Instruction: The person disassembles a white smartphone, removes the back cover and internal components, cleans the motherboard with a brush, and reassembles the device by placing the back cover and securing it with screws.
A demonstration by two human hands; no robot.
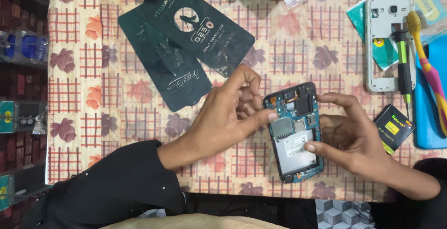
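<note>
An opened phone [296,133] with its back cover off shows a blue circuit board and a white labelled panel. My right hand [356,138] grips it from the right, thumb on the white panel and fingers at its top edge. My left hand [233,110] reaches in from the left, thumb tip touching the phone's left edge near the board, other fingers curled above.
Two dark flat screen-protector packets [186,42] lie at upper left on the leaf-patterned tablecloth [93,70]. A white phone frame [386,47], a green-handled screwdriver [403,66], a pink-yellow toothbrush [428,66], a small black-yellow battery [394,127] and a blue slab [426,117] sit at right. Several phones line the top edge.
</note>
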